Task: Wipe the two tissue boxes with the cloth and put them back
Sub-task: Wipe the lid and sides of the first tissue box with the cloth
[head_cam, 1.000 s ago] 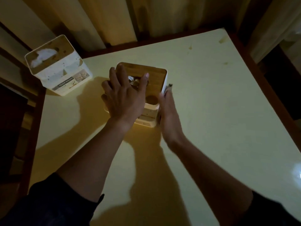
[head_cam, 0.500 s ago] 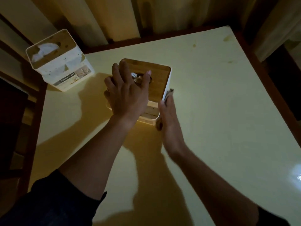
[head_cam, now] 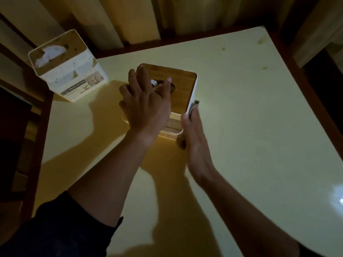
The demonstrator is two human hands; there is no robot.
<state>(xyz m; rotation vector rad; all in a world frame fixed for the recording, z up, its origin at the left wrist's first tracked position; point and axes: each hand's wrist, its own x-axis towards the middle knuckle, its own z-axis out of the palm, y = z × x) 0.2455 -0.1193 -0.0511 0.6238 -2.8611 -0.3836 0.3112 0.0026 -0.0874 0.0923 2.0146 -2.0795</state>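
I see the pale yellow counter [head_cam: 259,127] filling the frame, curtains [head_cam: 130,19] above. The centre tissue box [head_cam: 178,84] sits slightly higher than before; my left hand [head_cam: 146,106] spreads flat on it, right hand [head_cam: 194,138] presses the cloth [head_cam: 194,106] flat against its side. Second box [head_cam: 68,65] upper left.

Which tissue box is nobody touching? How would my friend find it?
Start at the pale table and go to its far left corner. A white box stands there by itself, with a white tissue poking from its wooden lid and a label reading TISSUE HOLDER. The middle box has both hands on it; this one has none.
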